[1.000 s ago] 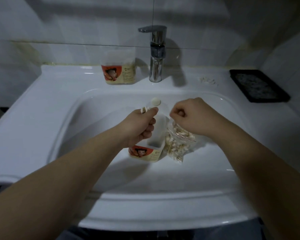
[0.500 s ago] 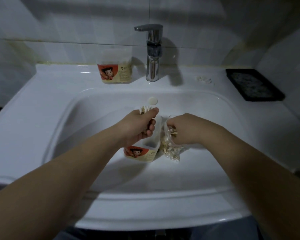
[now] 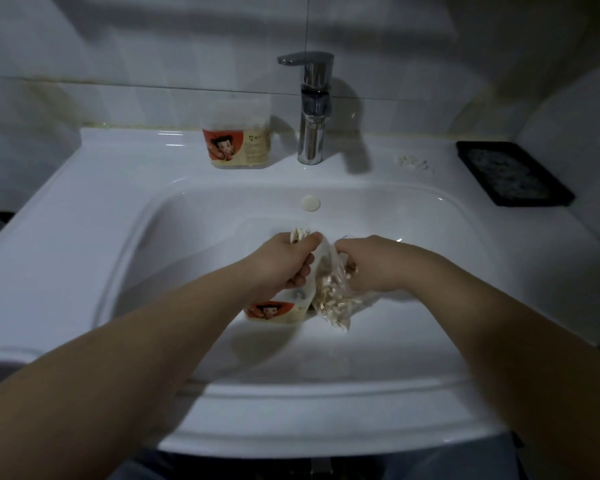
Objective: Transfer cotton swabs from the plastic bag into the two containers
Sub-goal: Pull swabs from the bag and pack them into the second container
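Observation:
A clear plastic bag full of cotton swabs lies in the white sink basin. My right hand reaches into the bag's mouth with its fingers curled among the swabs. My left hand grips a bundle of cotton swabs whose tips stick out above the fist. Under that hand stands a clear container with a red cartoon label, just left of the bag. A second container of the same kind, closed, stands on the ledge left of the tap.
A chrome tap rises at the back centre. A black tray sits on the right ledge, with a few loose swabs beside it. A round overflow cap marks the basin's back wall.
My right hand has dropped from above the bag down into its opening. My left hand has kept the bundle of swabs over the near container.

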`<act>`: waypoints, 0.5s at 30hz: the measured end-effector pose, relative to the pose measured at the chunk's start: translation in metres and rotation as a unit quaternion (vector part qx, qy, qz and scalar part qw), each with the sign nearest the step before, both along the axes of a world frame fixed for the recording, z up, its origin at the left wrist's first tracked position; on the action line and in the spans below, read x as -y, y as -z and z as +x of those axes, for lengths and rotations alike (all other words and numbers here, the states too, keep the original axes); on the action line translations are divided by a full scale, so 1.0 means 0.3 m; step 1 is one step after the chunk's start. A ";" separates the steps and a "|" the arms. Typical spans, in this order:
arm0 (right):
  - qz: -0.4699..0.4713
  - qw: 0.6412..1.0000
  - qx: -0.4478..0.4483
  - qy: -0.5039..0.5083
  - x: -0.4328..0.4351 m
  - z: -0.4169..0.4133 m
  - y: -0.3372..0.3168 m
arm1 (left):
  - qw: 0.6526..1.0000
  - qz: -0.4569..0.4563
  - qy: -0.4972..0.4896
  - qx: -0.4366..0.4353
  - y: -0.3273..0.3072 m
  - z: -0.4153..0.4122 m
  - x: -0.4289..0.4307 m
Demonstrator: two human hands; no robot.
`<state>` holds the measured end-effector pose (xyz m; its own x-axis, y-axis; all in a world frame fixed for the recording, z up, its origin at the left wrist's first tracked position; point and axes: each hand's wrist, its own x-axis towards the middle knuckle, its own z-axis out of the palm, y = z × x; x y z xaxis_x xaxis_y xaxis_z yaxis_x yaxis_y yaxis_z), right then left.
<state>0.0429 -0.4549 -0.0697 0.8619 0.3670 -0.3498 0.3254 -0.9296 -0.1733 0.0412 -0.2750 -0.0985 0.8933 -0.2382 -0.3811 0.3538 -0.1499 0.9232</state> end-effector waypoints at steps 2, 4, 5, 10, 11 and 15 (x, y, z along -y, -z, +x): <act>0.008 1.000 0.000 -0.001 0.001 0.006 0.002 | 1.000 -0.005 -0.011 0.010 0.011 -0.001 0.010; -0.007 1.000 0.006 -0.008 0.007 0.010 -0.005 | 0.999 -0.030 -0.022 0.021 0.013 0.001 0.022; -0.011 1.000 0.008 -0.009 0.011 0.009 -0.014 | 0.998 -0.042 -0.025 0.028 0.013 0.002 0.028; 0.028 0.997 0.068 0.019 0.045 0.015 -0.053 | 0.991 -0.099 -0.055 0.070 0.011 0.017 0.043; 0.048 0.995 0.085 0.029 0.053 0.015 -0.059 | 0.990 -0.103 -0.059 0.078 0.007 0.019 0.041; 0.105 0.982 0.142 0.062 0.066 0.011 -0.081 | 0.989 -0.083 -0.069 0.104 -0.007 0.029 0.026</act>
<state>0.0462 -0.4748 -0.0453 0.9565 0.2913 -0.0167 0.2749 -0.9188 -0.2833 0.0500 -0.2828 -0.0963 0.9765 -0.1527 -0.1520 0.1607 0.0464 0.9859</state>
